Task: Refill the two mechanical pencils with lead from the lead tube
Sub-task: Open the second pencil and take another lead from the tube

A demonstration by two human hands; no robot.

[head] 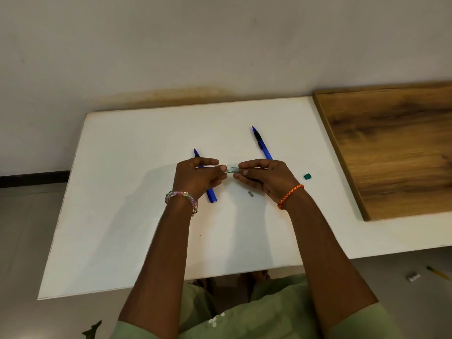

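Left hand: the left hand is curled shut, thumb and forefinger pinching the 9 o'clock end of the lead tube, a beaded bracelet on that wrist.
Right hand: the right hand is closed too, fingertips nipping the tube's 3 o'clock end, an orange braided band at the wrist.
Tube axis: it runs flat from 9 to 3 o'clock between the two hands, held just above the white board; only a short grey middle stretch shows.
Step in hand: looks like the tube is being pulled or twisted open, and I can't tell whether a cap is on.
Left pencil: a blue mechanical pencil lies under and behind the left hand, long axis from 11 o'clock at the tip to 5 o'clock at the open rear end, which pokes out below the palm, so the left hand is nearer it.
Right pencil: the second blue pencil with a black grip and clip points to 11 o'clock, its rear hidden behind the right hand.
Loose bits: a small grey piece sits at 6 o'clock of the tube, and a small green piece lies at 3 o'clock of the right hand, well apart; these may be pencil caps.
Writing: there's a pale printed label on the tube, too small to read; no brand is legible anywhere.
Beyond: a wooden board touches the white board's right edge.
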